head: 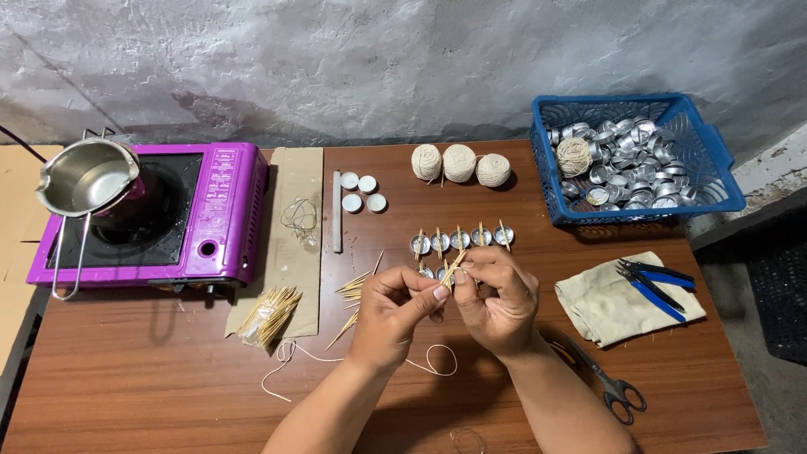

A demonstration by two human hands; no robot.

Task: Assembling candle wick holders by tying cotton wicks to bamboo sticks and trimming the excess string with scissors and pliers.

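Both my hands meet over the middle of a brown wooden table (pixel 151 378). My left hand (pixel 391 315) and my right hand (pixel 496 298) pinch a pair of thin wooden sticks (pixel 455 266) between their fingertips. Just beyond them stands a row of small metal cups (pixel 461 239), each with sticks laid across its rim. Two more cups sit half hidden under my fingers. Loose sticks (pixel 353 290) lie left of my left hand, and a white string (pixel 290 357) trails beneath my forearms.
A purple portable stove (pixel 214 210) with a metal pouring pot (pixel 84 176) sits at the left. A stick bundle (pixel 267 318), three twine balls (pixel 458 164), white discs (pixel 361 192), a blue basket (pixel 714 181) of metal cups, blue pliers (pixel 656 282) on a cloth (pixel 605 307) and scissors (pixel 609 382) surround my hands.
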